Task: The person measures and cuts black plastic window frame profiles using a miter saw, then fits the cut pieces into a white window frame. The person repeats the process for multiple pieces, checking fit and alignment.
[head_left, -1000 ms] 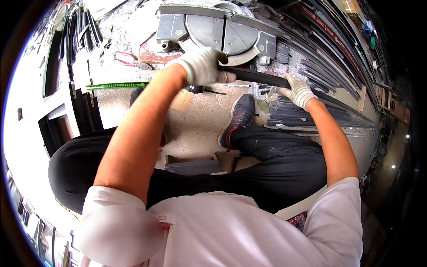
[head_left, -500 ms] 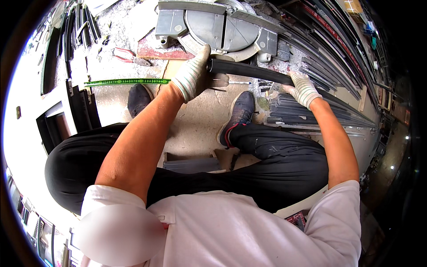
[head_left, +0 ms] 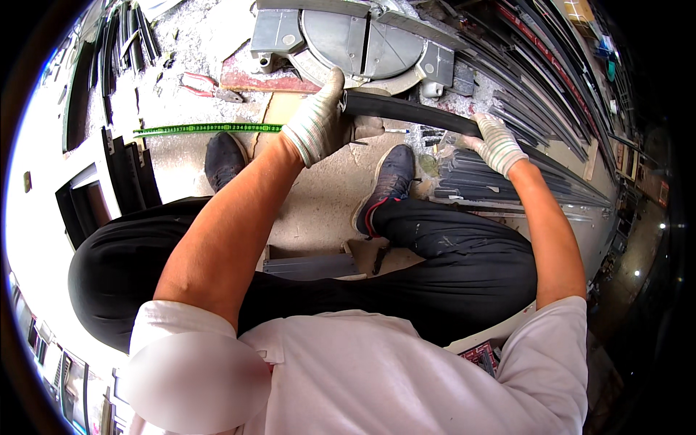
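So I'm watching the left hand (head_left: 317, 127) clamping one end of a black strip (head_left: 409, 110) that's stretching off toward its three o'clock, long axis running roughly nine-thirty to three-thirty. The right hand (head_left: 497, 145) is gripping the far end, while the grey saw base (head_left: 330, 40) is sitting around the left one's one o'clock, nearer that hand.

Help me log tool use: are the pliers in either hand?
No, the red-handled pliers lie apart, while the left hand and right hand hold a black bar.
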Tool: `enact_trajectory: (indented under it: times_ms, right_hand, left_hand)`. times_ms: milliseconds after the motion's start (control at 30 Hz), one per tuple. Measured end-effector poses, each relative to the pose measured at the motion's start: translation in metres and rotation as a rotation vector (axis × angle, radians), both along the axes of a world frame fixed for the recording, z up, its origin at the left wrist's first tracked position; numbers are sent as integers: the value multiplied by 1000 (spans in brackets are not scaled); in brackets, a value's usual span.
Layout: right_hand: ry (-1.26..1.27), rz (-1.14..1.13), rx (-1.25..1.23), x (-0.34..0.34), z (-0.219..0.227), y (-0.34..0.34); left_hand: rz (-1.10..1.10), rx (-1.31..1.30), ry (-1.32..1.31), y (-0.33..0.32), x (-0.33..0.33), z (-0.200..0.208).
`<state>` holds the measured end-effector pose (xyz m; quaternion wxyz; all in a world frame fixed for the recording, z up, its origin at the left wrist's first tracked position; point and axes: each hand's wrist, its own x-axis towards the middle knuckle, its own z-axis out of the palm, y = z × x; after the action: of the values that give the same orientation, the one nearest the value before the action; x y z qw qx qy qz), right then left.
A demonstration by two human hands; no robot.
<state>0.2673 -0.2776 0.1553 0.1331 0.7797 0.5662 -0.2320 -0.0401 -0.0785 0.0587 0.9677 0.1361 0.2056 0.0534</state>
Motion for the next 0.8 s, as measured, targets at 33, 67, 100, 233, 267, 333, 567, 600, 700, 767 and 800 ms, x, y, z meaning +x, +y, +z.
enact_trajectory:
  times_ms: [33,67,100,233,267,333,567,600,700,767,800]
  right_hand:
    - [-6,-2,4,0,0,-2]
    - [-12,-4,8,0,-1,-2]
    - [-5,-10,4,1,-1,-3]
    - [14,-10,-14,4,-4,-3]
    - [13,-5,-19,5,-5,-4]
    - [23,1,0,7,-5,-6]
    - [30,-34,-68,5,-2,-1]
    - [32,-36,-65,3,-2,0]
    - [32,-38,-66,1,1,2]
    - [31,-38,-78,0,1,3]
    - [31,-34,-74,1,0,2]
  left_hand:
    - [10,-16,7,-1,0,1]
    - [20,-32,15,-2,-1,2]
    - [30,-48,23,-3,-2,3]
    - [52,-24,20,-5,-11,10]
    - [56,-34,18,-5,-11,10]
    - [57,-47,13,-5,-12,10]
    - [29,-114,-53,-2,-13,2]
    - [30,-118,-50,-2,-13,3]
    - [45,-95,-13,-4,-14,5]
    - [57,-91,-7,-5,-13,3]
    - [64,-89,-3,-6,-13,2]
